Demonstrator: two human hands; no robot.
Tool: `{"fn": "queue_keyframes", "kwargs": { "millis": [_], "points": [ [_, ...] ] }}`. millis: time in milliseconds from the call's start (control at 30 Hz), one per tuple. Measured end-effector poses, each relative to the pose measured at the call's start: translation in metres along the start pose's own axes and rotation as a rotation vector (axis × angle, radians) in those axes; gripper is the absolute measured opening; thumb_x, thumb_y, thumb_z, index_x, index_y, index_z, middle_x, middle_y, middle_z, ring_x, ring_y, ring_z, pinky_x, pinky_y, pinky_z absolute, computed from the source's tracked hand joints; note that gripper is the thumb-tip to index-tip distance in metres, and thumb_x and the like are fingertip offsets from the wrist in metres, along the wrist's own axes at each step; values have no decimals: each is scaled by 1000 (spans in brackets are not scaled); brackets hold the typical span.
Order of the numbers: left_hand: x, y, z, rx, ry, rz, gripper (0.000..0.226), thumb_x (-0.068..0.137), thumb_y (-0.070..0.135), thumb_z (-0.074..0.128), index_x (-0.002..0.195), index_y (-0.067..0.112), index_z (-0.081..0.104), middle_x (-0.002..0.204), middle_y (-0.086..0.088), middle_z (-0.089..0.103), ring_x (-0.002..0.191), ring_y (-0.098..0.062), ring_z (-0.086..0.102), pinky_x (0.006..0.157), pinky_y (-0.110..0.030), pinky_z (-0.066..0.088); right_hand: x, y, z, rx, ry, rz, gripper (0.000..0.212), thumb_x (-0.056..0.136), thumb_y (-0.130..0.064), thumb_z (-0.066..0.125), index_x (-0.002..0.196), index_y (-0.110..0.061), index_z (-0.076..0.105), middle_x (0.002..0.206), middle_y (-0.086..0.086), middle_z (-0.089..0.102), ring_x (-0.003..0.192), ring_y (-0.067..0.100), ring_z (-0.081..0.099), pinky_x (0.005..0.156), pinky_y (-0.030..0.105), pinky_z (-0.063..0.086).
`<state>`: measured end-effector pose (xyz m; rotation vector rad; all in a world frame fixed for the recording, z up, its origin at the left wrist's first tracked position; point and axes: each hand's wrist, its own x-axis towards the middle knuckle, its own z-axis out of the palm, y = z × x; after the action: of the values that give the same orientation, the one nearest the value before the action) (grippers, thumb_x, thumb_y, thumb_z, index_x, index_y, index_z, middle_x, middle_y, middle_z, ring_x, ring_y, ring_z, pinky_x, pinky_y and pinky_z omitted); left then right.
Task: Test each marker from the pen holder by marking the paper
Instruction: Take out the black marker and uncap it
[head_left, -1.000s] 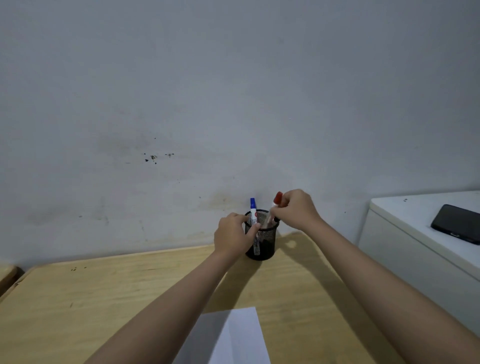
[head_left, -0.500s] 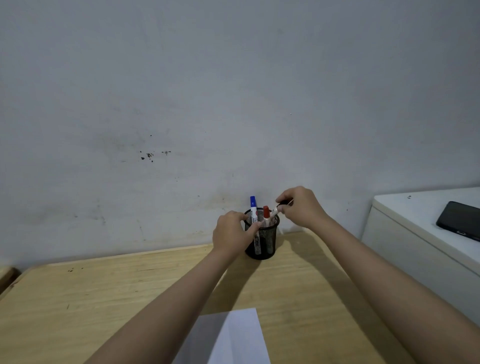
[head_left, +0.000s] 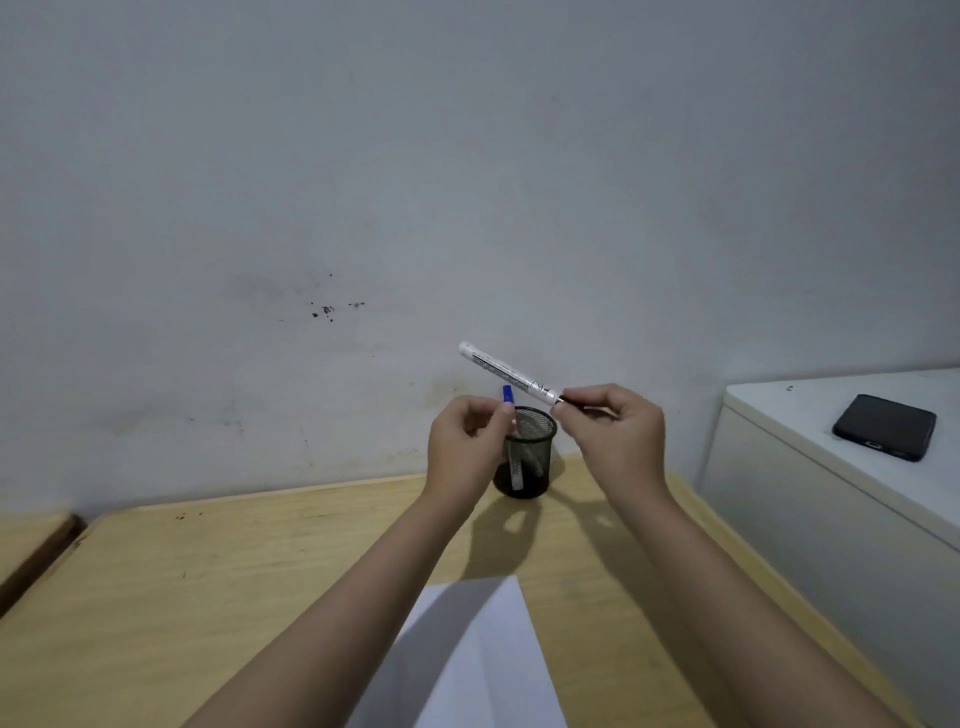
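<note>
A black mesh pen holder stands near the far edge of the wooden desk. A blue-capped marker sticks up from it. My right hand holds a white marker by its dark cap end; the barrel slants up and to the left above the holder. My left hand is curled beside the holder's left rim, fingertips close to the blue marker; I cannot tell whether it grips anything. White paper lies on the desk close to me, between my forearms.
A white cabinet stands at the right with a black phone on top. A grey wall rises right behind the desk. A second wooden surface shows at the far left.
My right hand dropped the red-capped marker into the holder, took a dark-capped white marker and lifted it out, now held slanted above the holder. My left hand stayed at the rim.
</note>
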<state>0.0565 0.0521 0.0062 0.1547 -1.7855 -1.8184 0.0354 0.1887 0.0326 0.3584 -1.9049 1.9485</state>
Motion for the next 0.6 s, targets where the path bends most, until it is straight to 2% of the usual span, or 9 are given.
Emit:
{"fn": "queue_keyframes", "kwargs": {
  "millis": [67,167,300,367,433,500,600],
  "points": [
    [-21,9,-12,-141,18,-66,12,83,18,66,90,13,58,92,-19,73,86,-23,72,67,-22,54,-30,3,11,82,-51,78,11,70,3,76,79,-3,72,68,-2,69,55,-4,63,58,11,49],
    [-36,20,-29,-205,56,-96,18,79,11,70,89,15,56,90,-18,70,83,-23,68,70,-28,51,-56,9,23,154,-118,122,13,71,3,76,83,0,72,73,1,71,58,-3,65,61,12,51],
    [-38,32,-53,-132,92,-63,22,75,3,72,83,15,57,77,-7,64,76,-18,62,73,-32,53,-64,4,34,183,-257,107,13,73,1,75,85,-2,73,73,-1,71,62,-1,65,64,14,53],
    [-41,35,-72,-68,113,-18,21,73,-1,71,80,14,58,78,-9,63,74,-19,61,76,-36,53,-68,2,40,157,-326,86,6,76,-6,74,77,-11,74,65,-11,71,63,-1,64,69,21,55],
    [-44,37,-90,22,103,28,20,73,-5,68,78,12,60,77,-11,64,70,-20,62,75,-37,54,-69,-3,48,147,-316,109,7,79,-14,73,73,-17,72,63,-12,69,65,3,63,73,32,55],
    [-49,39,-104,147,60,54,17,73,-4,66,76,14,64,71,-5,66,62,-12,61,63,-27,53,-70,-9,56,142,-338,163,4,81,-21,71,80,-17,71,67,-5,67,65,8,62,68,32,54],
    [-58,39,-116,293,-48,82,11,75,1,67,78,11,70,69,1,67,50,-1,55,49,-12,40,-76,-15,69,109,-446,256,15,83,-28,68,84,-13,69,66,-2,64,54,4,59,56,24,51]
  ]
}}
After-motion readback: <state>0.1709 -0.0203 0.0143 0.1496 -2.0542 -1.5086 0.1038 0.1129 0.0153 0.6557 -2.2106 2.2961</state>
